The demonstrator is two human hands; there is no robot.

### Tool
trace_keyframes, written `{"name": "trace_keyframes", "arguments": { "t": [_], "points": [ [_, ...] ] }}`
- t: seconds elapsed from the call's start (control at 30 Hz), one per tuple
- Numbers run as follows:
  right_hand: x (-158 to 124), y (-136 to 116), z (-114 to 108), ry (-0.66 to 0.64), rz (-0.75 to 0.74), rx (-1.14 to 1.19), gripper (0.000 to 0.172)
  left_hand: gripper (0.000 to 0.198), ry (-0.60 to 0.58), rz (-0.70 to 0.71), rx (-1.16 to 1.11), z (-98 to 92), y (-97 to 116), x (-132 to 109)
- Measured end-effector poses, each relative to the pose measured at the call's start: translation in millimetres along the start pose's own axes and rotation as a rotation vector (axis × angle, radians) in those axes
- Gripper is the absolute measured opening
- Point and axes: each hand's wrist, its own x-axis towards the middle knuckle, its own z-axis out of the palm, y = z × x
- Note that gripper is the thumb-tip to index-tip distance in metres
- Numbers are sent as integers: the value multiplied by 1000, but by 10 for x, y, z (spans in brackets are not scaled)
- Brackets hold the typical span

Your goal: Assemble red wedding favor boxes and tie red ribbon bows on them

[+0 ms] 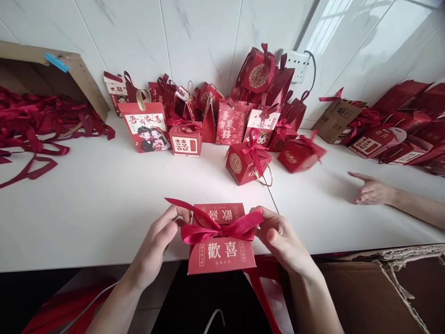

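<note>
A red gift box (222, 260) with gold characters sits at the table's front edge, a dark pink ribbon bow (221, 230) tied across its top. My left hand (156, 241) is at the box's left side, its fingers curled against the box and the bow's left part. On the right side, my right hand (278, 234) has its fingers behind the bow's right end, thumb raised. Both hands hold the box between them; the fingertips are partly hidden. Beyond it stands another red box (248, 162) with a bow and a twisted cord handle.
Red gift boxes and bags (232, 121) line the wall. Loose ribbons (45, 116) spill from a carton at left. A blurred red box (301, 153) is near another person's hand (373, 190). More boxes (392, 134) pile up at right. A cardboard box (347, 287) is below right.
</note>
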Motion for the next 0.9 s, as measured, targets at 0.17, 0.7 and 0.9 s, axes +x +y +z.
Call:
{"name": "trace_keyframes", "arguments": {
  "t": [0.17, 0.7, 0.9],
  "points": [
    [67, -195, 44, 63, -84, -163, 33, 31, 93, 23, 102, -18, 67, 188],
    [738, -348, 139, -255, 54, -125, 38, 33, -289, -173, -20, 79, 272, 763],
    [842, -229, 64, -270, 253, 11, 38, 34, -325, -355, -112, 67, 189, 838]
  ]
}}
